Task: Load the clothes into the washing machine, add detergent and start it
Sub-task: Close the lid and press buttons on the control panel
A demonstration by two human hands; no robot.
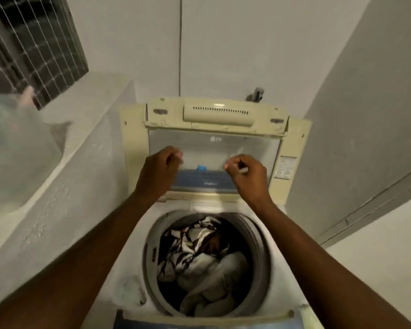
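The cream-coloured plastic top-loading washing machine (131, 279) stands open between a rough white masonry ledge (86, 148) on the left and a grey wall on the right, and its round grey drum already holds the clothes (199, 260): a black-and-white patterned cloth lying over pale, bunched garments, all well below the drum's rim. The folding lid with its clear grey window panel (214, 148) is raised at the back of the machine, leaning upright. Both hands are up at that lid: the left hand (160, 169) is curled at the panel's left side and the right hand (246, 173) at its right, fingers bent in as though hooked on the panel's lower fold, though blur keeps me from telling whether they truly grip it or only rest against it. Neither hand holds a garment or a detergent container. Loading looks done, so the step in hand appears to be working the lid, either settling it open or beginning to pull it down. No detergent is clearly in view; a blurred translucent shape (14, 148) sits on the ledge at far left, and what it is cannot be told. If detergent has not gone in, the next move calls for fetching it before the lid closes; otherwise, an even two-handed pull forward and down, then reaching for the controls.
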